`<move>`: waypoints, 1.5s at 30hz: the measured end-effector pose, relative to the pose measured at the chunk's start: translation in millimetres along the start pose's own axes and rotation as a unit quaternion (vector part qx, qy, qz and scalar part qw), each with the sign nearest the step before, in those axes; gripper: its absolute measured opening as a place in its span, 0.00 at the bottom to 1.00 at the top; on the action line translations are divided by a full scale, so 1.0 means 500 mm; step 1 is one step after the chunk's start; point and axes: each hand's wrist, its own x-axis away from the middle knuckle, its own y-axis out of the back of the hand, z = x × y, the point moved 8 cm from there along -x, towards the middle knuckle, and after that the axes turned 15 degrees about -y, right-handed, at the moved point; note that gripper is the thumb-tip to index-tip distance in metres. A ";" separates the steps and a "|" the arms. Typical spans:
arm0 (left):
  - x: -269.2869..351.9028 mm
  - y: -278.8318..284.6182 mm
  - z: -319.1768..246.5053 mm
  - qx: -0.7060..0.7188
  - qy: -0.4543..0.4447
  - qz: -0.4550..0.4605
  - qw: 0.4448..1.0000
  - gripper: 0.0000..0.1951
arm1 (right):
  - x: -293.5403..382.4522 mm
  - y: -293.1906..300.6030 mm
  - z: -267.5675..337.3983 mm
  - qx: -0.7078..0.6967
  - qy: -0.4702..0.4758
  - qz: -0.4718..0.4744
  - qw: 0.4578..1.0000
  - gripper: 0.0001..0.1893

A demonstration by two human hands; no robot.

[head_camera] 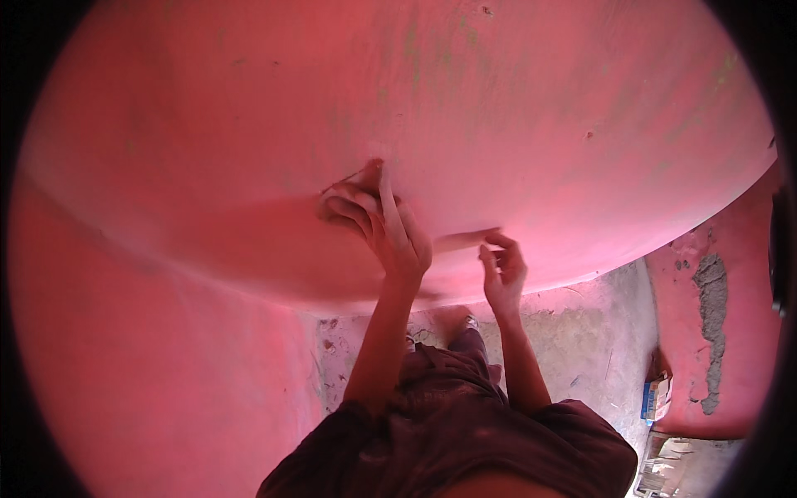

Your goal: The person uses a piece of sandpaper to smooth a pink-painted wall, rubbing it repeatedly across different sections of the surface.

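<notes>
Before me stands a pink painted wall [529,143] with greenish streaks and small pits. My left hand [389,224] is up at the middle of the wall, its fingers bent around a thin flat piece [352,180] with a dark edge. That piece lies at the wall's surface; its kind cannot be told, as the fingers and a shadow hide most of it. Lower and further right, my right hand [504,264] is raised near the wall with thumb and fingers loosely curled and apart. No object shows in it, and its shadow falls on the wall.
A second pink wall [187,361] meets this one at the left. Below is a grey, worn concrete floor [573,336] with my feet near the wall's base. At the right, a small blue-and-white box [655,398] stands beside a pink wall with a rough grey cement patch [712,330].
</notes>
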 end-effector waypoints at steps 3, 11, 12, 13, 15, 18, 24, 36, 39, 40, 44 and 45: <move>0.057 -0.042 0.015 -0.011 -0.015 0.039 0.999 0.25 | -0.001 0.067 0.107 0.002 0.167 -0.143 0.976 0.08; 0.009 -0.037 -0.003 0.016 0.018 -0.017 1.000 0.24 | -0.029 0.155 0.244 -0.056 0.305 -0.325 0.893 0.09; -0.028 -0.011 0.000 0.035 0.017 -0.026 0.999 0.24 | -0.037 0.139 0.260 -0.055 0.311 -0.322 0.893 0.09; -0.066 0.009 -0.004 0.061 0.015 -0.036 0.997 0.24 | -0.042 0.132 0.282 -0.054 0.327 -0.322 0.887 0.09; -0.001 -0.024 0.021 -0.001 -0.020 0.016 1.000 0.24 | -0.038 0.103 0.306 -0.047 0.338 -0.326 0.882 0.12; 0.241 -0.108 0.051 -0.101 -0.073 0.110 0.986 0.25 | -0.040 0.047 0.318 -0.020 0.372 -0.343 0.862 0.18; 0.054 -0.035 0.022 -0.019 0.015 0.058 0.998 0.23 | -0.071 -0.015 0.214 -0.084 0.355 -0.302 0.881 0.27; 0.149 -0.053 0.045 -0.055 0.013 0.096 0.994 0.23 | -0.073 -0.035 0.147 -0.085 0.380 -0.306 0.869 0.27; 0.090 -0.025 0.057 -0.030 0.009 0.037 0.999 0.24 | -0.057 -0.046 0.134 -0.052 0.381 -0.313 0.869 0.26; 0.080 -0.024 0.056 -0.045 -0.014 0.033 0.998 0.24 | -0.059 -0.048 0.141 -0.040 0.384 -0.318 0.866 0.26; 0.295 -0.084 0.092 -0.085 0.039 0.194 0.977 0.25 | -0.052 -0.051 0.141 -0.064 0.407 -0.302 0.859 0.26; 0.285 -0.078 0.093 -0.068 0.069 0.179 0.979 0.25 | -0.052 -0.051 0.139 -0.060 0.406 -0.305 0.859 0.26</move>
